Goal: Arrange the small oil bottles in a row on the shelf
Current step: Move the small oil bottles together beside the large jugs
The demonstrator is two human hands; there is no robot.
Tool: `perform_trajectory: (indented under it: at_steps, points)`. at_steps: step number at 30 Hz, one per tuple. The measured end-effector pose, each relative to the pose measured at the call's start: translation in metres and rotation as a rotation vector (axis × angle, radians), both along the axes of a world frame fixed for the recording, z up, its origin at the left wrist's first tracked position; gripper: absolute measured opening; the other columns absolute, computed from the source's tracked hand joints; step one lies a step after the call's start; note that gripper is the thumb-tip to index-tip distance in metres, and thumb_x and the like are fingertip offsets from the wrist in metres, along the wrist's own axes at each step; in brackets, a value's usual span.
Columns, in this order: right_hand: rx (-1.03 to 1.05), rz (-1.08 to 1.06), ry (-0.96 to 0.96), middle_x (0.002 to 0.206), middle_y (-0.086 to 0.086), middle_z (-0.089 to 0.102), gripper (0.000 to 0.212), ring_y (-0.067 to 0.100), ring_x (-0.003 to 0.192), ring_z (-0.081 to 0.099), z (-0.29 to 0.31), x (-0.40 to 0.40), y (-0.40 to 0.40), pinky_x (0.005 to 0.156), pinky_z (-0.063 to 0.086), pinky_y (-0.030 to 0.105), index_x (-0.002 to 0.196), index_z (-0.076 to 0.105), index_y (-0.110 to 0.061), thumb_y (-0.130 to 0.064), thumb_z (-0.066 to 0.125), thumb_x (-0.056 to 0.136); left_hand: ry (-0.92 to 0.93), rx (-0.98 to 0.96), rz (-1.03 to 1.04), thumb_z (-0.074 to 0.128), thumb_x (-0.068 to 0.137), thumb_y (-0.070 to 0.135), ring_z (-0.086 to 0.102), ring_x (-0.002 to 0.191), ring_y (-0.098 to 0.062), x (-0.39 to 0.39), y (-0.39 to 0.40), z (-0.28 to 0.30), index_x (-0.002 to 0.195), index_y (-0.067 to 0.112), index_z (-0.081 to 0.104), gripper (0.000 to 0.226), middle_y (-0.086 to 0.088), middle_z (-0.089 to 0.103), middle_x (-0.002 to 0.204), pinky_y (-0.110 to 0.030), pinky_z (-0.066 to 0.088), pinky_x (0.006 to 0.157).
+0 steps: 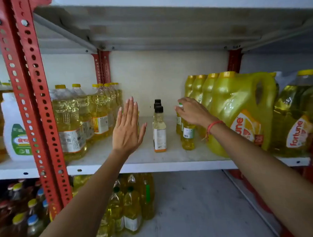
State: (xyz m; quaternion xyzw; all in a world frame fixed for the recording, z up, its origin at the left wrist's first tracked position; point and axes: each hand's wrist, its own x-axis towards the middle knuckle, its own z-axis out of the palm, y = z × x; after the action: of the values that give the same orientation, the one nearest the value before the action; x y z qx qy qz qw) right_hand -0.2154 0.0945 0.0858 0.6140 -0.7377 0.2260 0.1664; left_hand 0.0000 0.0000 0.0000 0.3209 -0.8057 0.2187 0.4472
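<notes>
Three small black-capped bottles of pale oil point(159, 129) stand one behind another in the middle of the white shelf point(146, 165). To their right stand small yellow oil bottles point(188, 136) with white labels. My right hand point(193, 111) rests over the tops of these, its fingers curled around a green-capped bottle top. My left hand point(127, 128) is held flat and upright, fingers together, left of the black-capped bottles and touching none of them. Something small and yellow behind my left hand is mostly hidden.
Large clear oil bottles point(76, 121) fill the shelf's left side beside a red perforated post point(34, 108). Big yellow Fortune jugs point(240, 113) crowd the right. More bottles point(130, 208) stand on the lower level. Another shelf point(166, 25) hangs low overhead.
</notes>
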Motion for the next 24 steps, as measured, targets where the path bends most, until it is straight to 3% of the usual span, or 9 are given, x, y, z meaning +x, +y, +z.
perform_trajectory:
  at_steps: [6,10,12,16,21,24]
  points:
    - [0.008,-0.045,-0.039,0.116,0.025,0.065,0.036,0.036,0.11,0.057,-0.004,-0.008,-0.003,0.089,0.047,0.036,0.107,0.068,0.005,-0.017,0.041,0.095,-0.07,0.105,0.0,0.022,0.1,0.046,0.004,0.152,-0.028,0.0,0.005,-0.047,0.154,-0.002,0.013,0.073,-0.02,0.008,0.164,-0.04,0.0,0.124]
    - [0.038,-0.119,0.003,0.112,0.024,0.067,0.032,0.037,0.108,0.059,0.006,-0.016,-0.009,0.084,0.051,0.036,0.104,0.069,0.004,-0.018,0.051,0.091,-0.116,0.164,-0.019,0.017,0.099,0.051,0.003,0.152,-0.028,0.001,0.003,-0.067,0.154,-0.001,0.012,0.076,-0.019,0.007,0.164,-0.041,0.001,0.124]
    - [0.099,-0.165,0.011,0.113,0.025,0.065,0.035,0.037,0.108,0.059,0.012,-0.018,-0.012,0.076,0.045,0.033,0.105,0.067,0.002,-0.027,0.055,0.09,-0.135,0.192,-0.037,0.017,0.098,0.053,0.0,0.152,-0.026,0.002,0.001,-0.075,0.154,0.0,0.01,0.078,-0.018,0.005,0.164,-0.039,-0.002,0.124]
    - [0.219,-0.181,0.01,0.112,0.024,0.067,0.046,0.035,0.103,0.064,0.025,-0.024,-0.019,0.082,0.049,0.032,0.114,0.067,-0.003,-0.039,0.063,0.086,-0.122,0.218,-0.016,0.019,0.096,0.057,-0.002,0.152,-0.026,0.003,-0.003,-0.083,0.154,0.0,0.01,0.082,-0.018,0.004,0.164,-0.04,-0.001,0.124]
    - [0.33,-0.147,-0.064,0.105,0.019,0.073,0.033,0.035,0.087,0.073,0.038,-0.024,-0.023,0.086,0.058,0.042,0.105,0.073,-0.001,-0.022,0.076,0.078,-0.142,0.212,-0.012,0.017,0.097,0.058,-0.001,0.152,-0.026,0.003,-0.006,-0.085,0.154,0.0,0.008,0.082,-0.017,0.003,0.165,-0.045,0.002,0.124]
    - [0.393,-0.128,-0.137,0.107,0.021,0.072,0.029,0.038,0.092,0.072,0.043,-0.025,-0.026,0.086,0.059,0.044,0.104,0.074,0.001,-0.008,0.077,0.077,-0.153,0.202,-0.008,0.015,0.097,0.058,0.0,0.152,-0.027,0.003,-0.006,-0.086,0.154,0.0,0.009,0.082,-0.017,0.004,0.164,-0.045,0.002,0.123]
